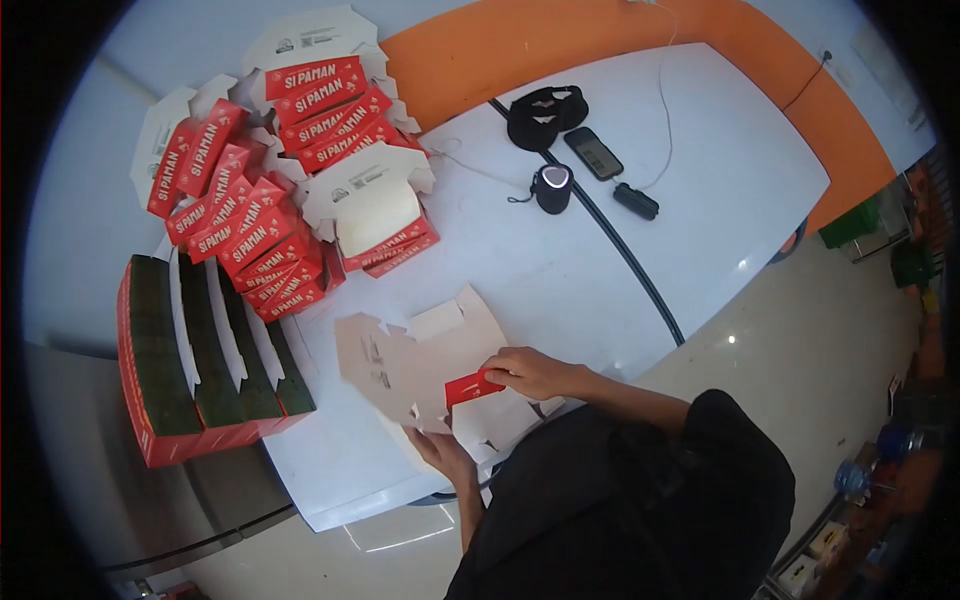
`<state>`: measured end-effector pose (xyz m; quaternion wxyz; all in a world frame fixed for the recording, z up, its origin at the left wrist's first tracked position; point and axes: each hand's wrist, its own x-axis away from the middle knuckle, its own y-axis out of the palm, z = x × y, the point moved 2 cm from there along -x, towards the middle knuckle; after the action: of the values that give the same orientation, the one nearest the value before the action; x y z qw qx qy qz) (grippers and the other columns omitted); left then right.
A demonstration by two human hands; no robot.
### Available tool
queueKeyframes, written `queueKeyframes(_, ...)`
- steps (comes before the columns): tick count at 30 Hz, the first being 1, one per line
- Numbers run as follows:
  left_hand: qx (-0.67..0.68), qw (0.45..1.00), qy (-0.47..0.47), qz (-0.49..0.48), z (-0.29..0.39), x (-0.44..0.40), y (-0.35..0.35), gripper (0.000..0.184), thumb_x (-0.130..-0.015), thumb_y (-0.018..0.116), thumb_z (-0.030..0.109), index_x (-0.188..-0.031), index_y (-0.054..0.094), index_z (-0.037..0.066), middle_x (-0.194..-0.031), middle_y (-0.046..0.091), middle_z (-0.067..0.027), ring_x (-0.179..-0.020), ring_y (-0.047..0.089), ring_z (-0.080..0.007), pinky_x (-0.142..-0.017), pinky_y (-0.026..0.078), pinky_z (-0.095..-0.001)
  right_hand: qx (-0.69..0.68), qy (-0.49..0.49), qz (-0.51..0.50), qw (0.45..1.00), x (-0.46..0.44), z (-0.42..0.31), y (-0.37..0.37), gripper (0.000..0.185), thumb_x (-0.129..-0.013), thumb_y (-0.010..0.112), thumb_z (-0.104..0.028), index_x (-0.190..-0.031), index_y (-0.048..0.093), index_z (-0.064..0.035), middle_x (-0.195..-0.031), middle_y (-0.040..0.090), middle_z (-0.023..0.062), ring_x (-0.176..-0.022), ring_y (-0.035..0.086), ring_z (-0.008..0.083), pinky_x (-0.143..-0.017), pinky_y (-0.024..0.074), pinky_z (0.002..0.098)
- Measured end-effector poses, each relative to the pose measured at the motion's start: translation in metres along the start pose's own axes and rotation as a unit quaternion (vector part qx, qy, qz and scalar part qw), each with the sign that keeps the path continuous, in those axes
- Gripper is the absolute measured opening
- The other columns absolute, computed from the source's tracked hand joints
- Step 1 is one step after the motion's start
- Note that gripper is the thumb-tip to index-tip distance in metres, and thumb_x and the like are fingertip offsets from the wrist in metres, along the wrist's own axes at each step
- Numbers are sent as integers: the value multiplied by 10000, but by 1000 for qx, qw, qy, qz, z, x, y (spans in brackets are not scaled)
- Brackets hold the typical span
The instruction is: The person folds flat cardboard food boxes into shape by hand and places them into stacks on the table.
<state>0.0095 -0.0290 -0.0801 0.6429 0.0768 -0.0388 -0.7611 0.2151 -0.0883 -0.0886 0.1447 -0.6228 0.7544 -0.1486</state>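
A partly folded cardboard box (460, 345), pale inside with a red panel showing, lies at the near edge of the white table (560, 290). My right hand (525, 373) pinches the red panel at the box's right side. Under the box's near left edge is my left hand (443, 452), its fingers partly hidden by the cardboard as it holds the box. The wide printed flap (375, 365) of the box spreads out to the left.
Stacked red and white boxes (250, 235) fill the table's back left. Boxes lined with green leaves (160, 350) stand at the left edge. Toward the back are a black cap (535, 125), a phone (594, 153), a small black speaker (553, 188) and a black cabled device (636, 201).
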Motion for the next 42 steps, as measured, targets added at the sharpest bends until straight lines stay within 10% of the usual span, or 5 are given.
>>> queueKeyframes(11,-239,932,176,-210,-14,-31,11,518,-968,638,-71,-1465,549,43,-1701,138,-286,-1482,420,-394,-1058,525,-396,-110,47,36,992,-1,-5,2,255,-973,702,-209,-1122,752,-8,-945,752,206,-805,722,261,-750,557,368)
queueKeyframes(18,-251,966,58,16,12,-42,28,268,-989,669,40,-1254,691,8,-1198,622,-208,-984,676,-340,-853,564,-395,-34,50,-41,997,-5,-20,1,272,-978,694,-230,-1125,755,-9,-923,745,206,-751,692,296,-736,555,391)
queueKeyframes(34,-135,882,345,-291,71,-31,1,668,-714,930,161,-1342,716,237,-1645,313,-277,-1507,287,-537,-1226,270,-595,-10,-74,6,997,4,-76,-19,284,-973,722,-110,-1235,676,-12,-1058,727,88,-1027,673,167,-823,558,334)
queueKeyframes(39,-216,939,83,-253,65,-26,19,1246,-688,967,260,-1652,193,102,-1617,308,-320,-1495,332,-488,-1235,316,-492,-385,-55,140,911,3,-96,-35,333,-1049,602,-168,-1285,638,64,-1198,706,124,-1072,682,214,-893,549,362)
queueKeyframes(42,-256,944,4,-210,9,-8,18,867,-877,782,207,-1584,308,42,-1308,567,-299,-1208,567,-460,-1028,469,-496,-408,-48,125,903,-11,-111,-25,307,-1033,599,-139,-1250,614,77,-1173,648,108,-1076,609,177,-910,496,347)
